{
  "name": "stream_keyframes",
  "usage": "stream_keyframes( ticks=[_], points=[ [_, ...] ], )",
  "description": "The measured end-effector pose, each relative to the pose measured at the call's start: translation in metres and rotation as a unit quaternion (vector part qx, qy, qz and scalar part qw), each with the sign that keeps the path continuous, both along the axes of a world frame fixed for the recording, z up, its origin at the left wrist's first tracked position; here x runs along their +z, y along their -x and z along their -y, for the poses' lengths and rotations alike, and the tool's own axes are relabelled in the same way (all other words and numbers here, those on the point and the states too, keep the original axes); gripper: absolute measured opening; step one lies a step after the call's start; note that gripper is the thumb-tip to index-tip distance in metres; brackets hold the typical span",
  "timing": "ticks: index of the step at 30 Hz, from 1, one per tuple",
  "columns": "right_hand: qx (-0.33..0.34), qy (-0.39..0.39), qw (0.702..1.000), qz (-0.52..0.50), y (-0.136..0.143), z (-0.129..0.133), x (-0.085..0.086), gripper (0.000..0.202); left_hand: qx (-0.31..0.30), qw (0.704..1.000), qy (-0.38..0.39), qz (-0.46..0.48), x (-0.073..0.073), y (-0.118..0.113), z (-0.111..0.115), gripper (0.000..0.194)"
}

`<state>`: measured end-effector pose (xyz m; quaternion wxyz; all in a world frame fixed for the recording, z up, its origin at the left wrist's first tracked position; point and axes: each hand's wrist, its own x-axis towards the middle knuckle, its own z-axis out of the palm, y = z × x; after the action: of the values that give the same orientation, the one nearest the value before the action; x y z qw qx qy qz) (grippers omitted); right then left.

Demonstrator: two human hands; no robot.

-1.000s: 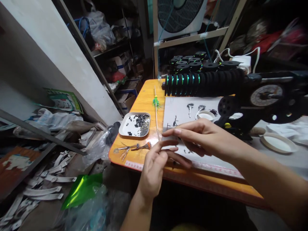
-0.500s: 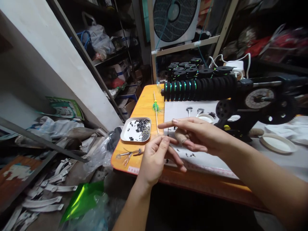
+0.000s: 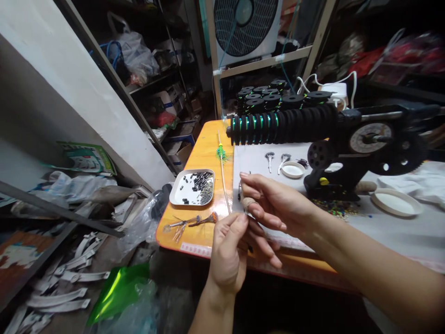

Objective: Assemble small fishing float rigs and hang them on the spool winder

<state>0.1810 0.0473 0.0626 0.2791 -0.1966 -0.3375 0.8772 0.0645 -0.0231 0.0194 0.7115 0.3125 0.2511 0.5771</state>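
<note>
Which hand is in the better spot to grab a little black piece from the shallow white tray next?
Probably the left hand: it is nearer the white tray of black pieces; the right hand is farther off. The left fingertips look pinched together, though, so that grip may be busy.

"Any wording or numbers legible in the workshop?"

"None. Marks on the table's (image 3: 201, 153) pink-and-white edge strip (image 3: 195, 249), the round dial (image 3: 370, 137) and the green-and-white printed sheet (image 3: 85, 157) are too small or blurred to read."
</note>
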Motion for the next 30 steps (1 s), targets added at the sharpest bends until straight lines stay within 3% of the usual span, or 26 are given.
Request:
stream_keyframes(
  ticks=[7, 18, 26, 30],
  points=[
    [-0.040, -0.024, 0.998, 0.035, 0.000, 0.000, 0.002, 0.043, -0.019, 0.998, 0.036, 0.057, -0.012, -0.002, 0.013, 0.032],
    [-0.049, -0.032, 0.996, 0.071, 0.000, 0.001, 0.004, 0.044, -0.026, 0.993, 0.042, 0.110, -0.023, -0.004, 0.032, 0.034],
    [-0.039, -0.037, 0.996, 0.067, -0.002, -0.001, -0.004, 0.041, 0.105, 0.991, 0.065, 0.049, -0.030, -0.015, 0.047, 0.029],
    [-0.034, -0.040, 0.997, 0.065, -0.004, 0.000, -0.005, 0.040, 0.105, 0.990, 0.081, 0.049, -0.033, -0.014, 0.051, 0.030]
  ],
)
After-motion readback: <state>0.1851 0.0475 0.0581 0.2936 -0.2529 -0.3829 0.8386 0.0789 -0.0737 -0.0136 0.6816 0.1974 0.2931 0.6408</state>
